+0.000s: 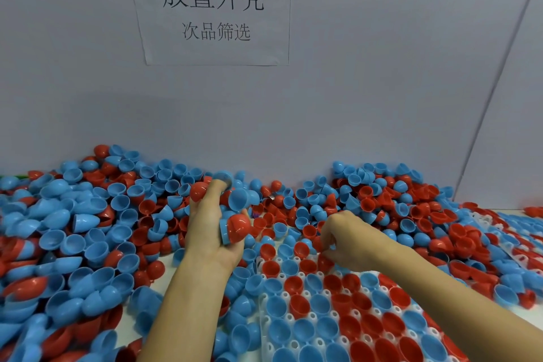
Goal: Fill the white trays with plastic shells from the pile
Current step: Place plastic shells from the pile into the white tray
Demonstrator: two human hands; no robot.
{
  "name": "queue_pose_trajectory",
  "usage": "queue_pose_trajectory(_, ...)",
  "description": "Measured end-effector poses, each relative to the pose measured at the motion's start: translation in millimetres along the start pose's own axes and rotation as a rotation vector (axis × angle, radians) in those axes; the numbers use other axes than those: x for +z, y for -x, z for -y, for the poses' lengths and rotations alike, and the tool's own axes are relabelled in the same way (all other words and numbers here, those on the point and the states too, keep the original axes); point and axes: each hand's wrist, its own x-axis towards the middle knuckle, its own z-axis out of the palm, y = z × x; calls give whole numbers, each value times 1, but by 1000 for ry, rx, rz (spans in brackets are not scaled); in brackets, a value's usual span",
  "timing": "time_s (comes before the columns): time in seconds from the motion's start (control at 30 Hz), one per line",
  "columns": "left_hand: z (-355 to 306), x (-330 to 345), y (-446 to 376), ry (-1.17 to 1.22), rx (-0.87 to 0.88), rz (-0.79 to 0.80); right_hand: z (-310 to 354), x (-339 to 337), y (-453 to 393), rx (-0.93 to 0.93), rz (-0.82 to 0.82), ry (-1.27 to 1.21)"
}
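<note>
Mostly filled: white tray nearly full. Far row unfinished. Left hand clutching several shells; right hand pinching one red shell above tray's far edge. Pile plentiful on bench.

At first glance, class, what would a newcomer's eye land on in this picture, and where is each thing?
First, the sea of red and blue plastic shells heaped across the table against the wall. Above it hangs a paper sign with large printed characters. In the middle, the left hand holds several shells over the pile, while the right hand pinches a red one at the far edge of the white tray, bottom right, already nearly full.
</note>
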Motion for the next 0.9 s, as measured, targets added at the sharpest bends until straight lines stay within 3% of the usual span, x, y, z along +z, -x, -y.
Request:
queue_pose_trajectory(0.13, 1, 0, -1, -12, 16, -5, -5, -9, 6, 34, -128, -214)
queue_pose_trajectory(0.37, 2, 1, 1, -67, 30, 1, 16, -4, 28, 124, -296, -795)
queue_pose_trajectory(0.67, 3, 3, 5, -78, 26, 9, 42, -12, 46, 194, -250, -1496)
queue_pose_trajectory(0.8, 4, 2, 5, -162, 59, 38, 47, -18, 50, 165, -169, -1622)
queue_pose_trajectory(0.9, 4, 1, 4, -136, 44, 49, 50, -21, 54, 129, -199, -1571)
